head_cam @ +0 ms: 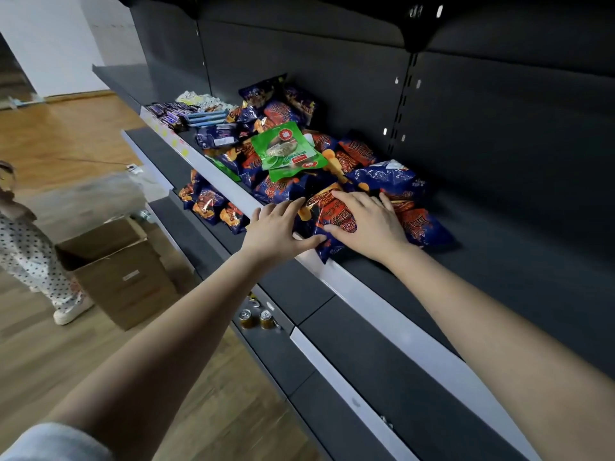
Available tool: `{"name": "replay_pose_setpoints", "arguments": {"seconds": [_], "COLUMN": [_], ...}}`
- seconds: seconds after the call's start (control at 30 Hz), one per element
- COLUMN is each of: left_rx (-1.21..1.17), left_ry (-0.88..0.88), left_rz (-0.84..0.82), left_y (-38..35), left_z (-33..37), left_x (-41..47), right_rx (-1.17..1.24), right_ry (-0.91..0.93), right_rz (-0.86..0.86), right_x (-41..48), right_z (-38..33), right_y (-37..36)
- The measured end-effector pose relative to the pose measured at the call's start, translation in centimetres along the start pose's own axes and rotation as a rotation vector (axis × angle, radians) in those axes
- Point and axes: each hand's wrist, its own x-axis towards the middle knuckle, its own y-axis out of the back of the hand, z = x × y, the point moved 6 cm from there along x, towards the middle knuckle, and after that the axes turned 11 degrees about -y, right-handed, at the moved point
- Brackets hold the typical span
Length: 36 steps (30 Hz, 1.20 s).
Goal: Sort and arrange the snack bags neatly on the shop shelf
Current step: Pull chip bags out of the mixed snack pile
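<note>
Shelf (499, 261): mostly bare toward its right end; stock crowds the middle and left.
Bag pile (386, 181): blue-and-orange snack bags heaped crookedly from front edge to back wall, no rows yet.
Green bag (286, 151): lies on top of the heap, unsorted.
Front bag (332, 211): at the front edge, overhanging it slightly.
Right hand (369, 224): flat on that bag, fingers spread.
Left hand (279, 227): fingers straight against its left side.
Bars (186, 114): tidier, at the left end.
Progress: early, I judge; nearly all sorting remains.

1. A pale grey sleeve (56, 442) was spotted on the left upper arm, soft and rounded at its edge.
2. Both forearms were seen uncovered, right down to the left hand (276, 227) and right hand (369, 224).
</note>
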Motion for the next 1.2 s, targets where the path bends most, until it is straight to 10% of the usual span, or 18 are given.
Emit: {"name": "replay_pose_setpoints", "arguments": {"seconds": [0.63, 1.2], "left_rx": [-0.096, -1.061], "left_ry": [0.025, 0.562], "left_rz": [0.032, 0.486], "left_y": [0.2, 1.2], "left_z": [1.7, 3.7], "left_x": [-0.1, 1.4], "right_rx": [0.173, 0.193], "right_ry": [0.039, -0.062], "right_rz": [0.061, 0.225], "right_x": [-2.2, -5.3], "right_z": [-0.3, 2.1], "right_y": [2.7, 5.9]}}
